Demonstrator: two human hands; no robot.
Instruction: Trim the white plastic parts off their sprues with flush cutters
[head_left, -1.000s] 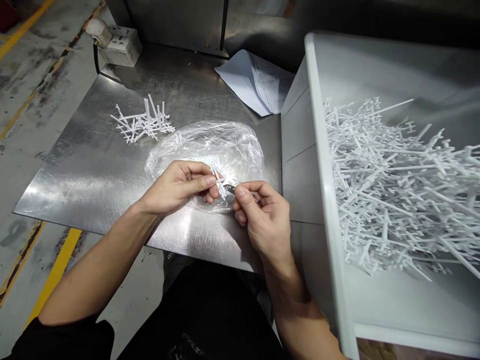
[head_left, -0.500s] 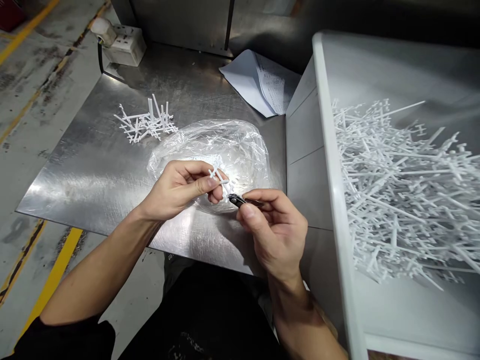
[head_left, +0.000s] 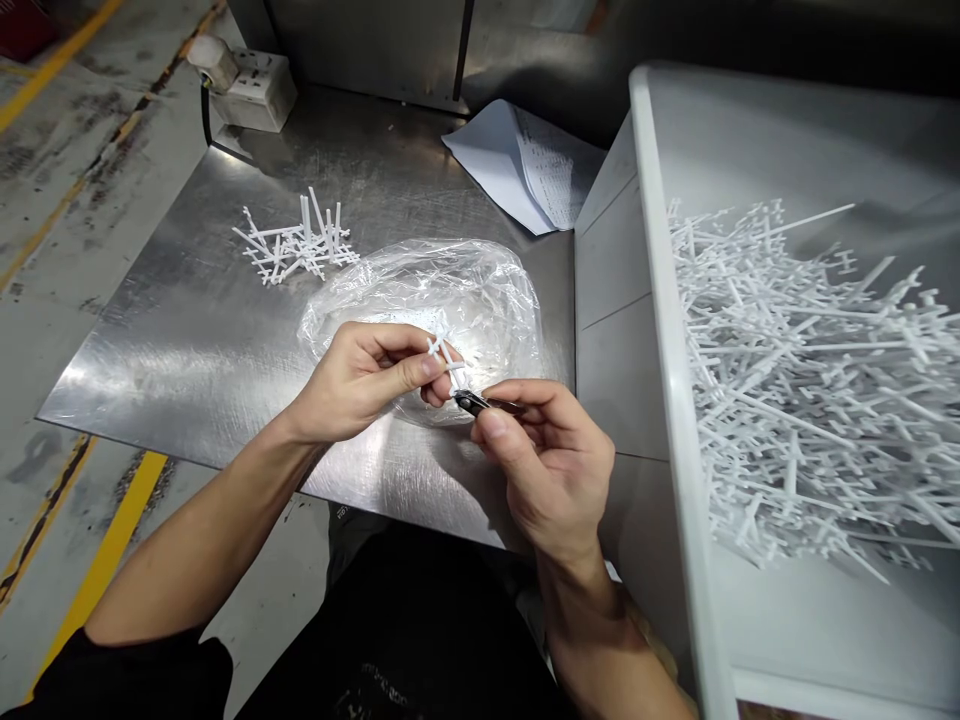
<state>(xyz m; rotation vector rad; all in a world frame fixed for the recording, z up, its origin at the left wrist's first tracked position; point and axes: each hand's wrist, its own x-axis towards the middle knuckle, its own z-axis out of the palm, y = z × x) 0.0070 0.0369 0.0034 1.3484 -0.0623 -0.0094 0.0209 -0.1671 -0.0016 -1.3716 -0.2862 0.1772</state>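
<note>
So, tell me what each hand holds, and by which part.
Left hand pinches a white plastic sprue piece by its lower stem; right hand grips a small dark cutter by its handles.

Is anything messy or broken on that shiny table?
Nothing looks broken. The left hand pinches a white plastic sprue piece and the right hand holds a small dark cutter at it, over a crumpled clear bag. The small sprue pile lies loose and jumbled, and the paper is folded.
</note>
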